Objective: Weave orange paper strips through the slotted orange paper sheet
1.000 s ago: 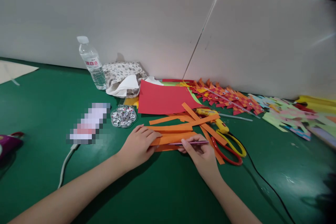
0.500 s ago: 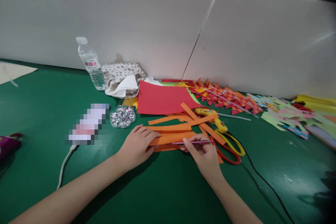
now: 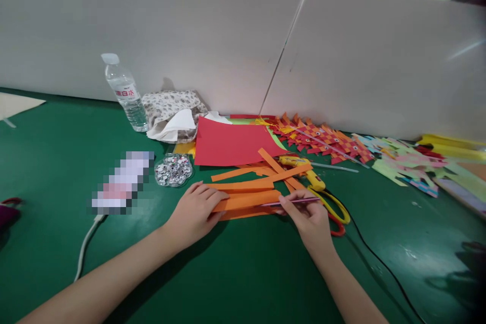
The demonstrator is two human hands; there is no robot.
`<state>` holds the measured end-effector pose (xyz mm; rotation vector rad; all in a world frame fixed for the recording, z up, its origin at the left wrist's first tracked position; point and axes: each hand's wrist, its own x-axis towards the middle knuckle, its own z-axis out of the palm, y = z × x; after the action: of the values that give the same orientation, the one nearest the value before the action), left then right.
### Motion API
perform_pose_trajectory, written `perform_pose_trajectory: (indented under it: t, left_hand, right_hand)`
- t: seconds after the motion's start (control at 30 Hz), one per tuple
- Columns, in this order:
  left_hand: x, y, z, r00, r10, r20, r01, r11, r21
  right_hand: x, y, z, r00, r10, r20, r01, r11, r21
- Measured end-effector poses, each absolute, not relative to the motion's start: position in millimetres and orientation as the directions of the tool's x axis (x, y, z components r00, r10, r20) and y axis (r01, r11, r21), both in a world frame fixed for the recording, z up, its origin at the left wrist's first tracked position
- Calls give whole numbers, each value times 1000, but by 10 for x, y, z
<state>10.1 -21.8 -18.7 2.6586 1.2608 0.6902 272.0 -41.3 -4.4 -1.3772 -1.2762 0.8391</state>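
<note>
Strips of orange paper (image 3: 246,201) lie in front of me, partly folded or cut along their length. My left hand (image 3: 197,211) grips their left end, fingers on top and thumb beneath. Between the fingertips of my right hand (image 3: 309,220) is a slim pink-purple pencil-like tool (image 3: 304,200), its left end at the paper's right part. Its tip is too small to make out. Behind my right hand are scissors (image 3: 337,207) with yellow and red handles, partly hidden, and a yellow glue gun (image 3: 313,177). Loose orange strips (image 3: 281,168) cross near it.
Red paper (image 3: 235,142) lies behind the strips, with a bag of googly eyes (image 3: 173,170) to its left. A water bottle (image 3: 127,93), tissue pack (image 3: 172,106) and phone (image 3: 123,182) stand left. Woven red-orange paper fish (image 3: 326,139) lie right; a black cord (image 3: 374,253) runs forward.
My right hand has slid to the right along the paper with the pencil-like tool. My left hand keeps its hold. The whole view has shifted slightly.
</note>
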Motion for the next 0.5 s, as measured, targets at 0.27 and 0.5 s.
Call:
perform_pose_trajectory:
  t: [0.27,0.5]
  left_hand:
    - [93,-211,-195,551,756,353,700,-649,297]
    - [101,-218,-183,550,751,365,699,-653,290]
  right_hand:
    - [2812,-377,37,346,920,183,215,112,-970]
    - [2908,-355,49,428,885,183,232,88,-969]
